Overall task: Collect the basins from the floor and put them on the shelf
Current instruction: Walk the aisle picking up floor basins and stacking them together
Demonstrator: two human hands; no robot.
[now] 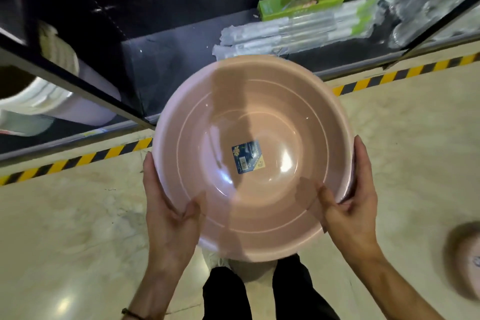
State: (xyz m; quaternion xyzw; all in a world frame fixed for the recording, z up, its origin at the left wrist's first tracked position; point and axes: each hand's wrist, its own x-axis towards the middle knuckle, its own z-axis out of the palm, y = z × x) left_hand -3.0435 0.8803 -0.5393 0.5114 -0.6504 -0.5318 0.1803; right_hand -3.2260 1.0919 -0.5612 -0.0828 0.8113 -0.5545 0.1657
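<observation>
I hold a large pink basin (255, 112) in front of me, above the floor and close to the dark shelf (161, 60). A blue label sticks to its inner bottom. My left hand (168, 205) grips its left rim, thumb inside and fingers beneath. On the opposite rim, my right hand (350, 205) grips the same way, and there a second rim edge shows below, so basins may be stacked. Another pink basin (465, 260) lies on the floor at the far right, blurred.
The bottom shelf carries wrapped plastic rolls (285, 34) and a green box (301, 5). White and pale basins (59, 91) are stacked in the left bay. Yellow-black tape (78, 160) runs along the shelf base. The floor is cream tile (65, 241).
</observation>
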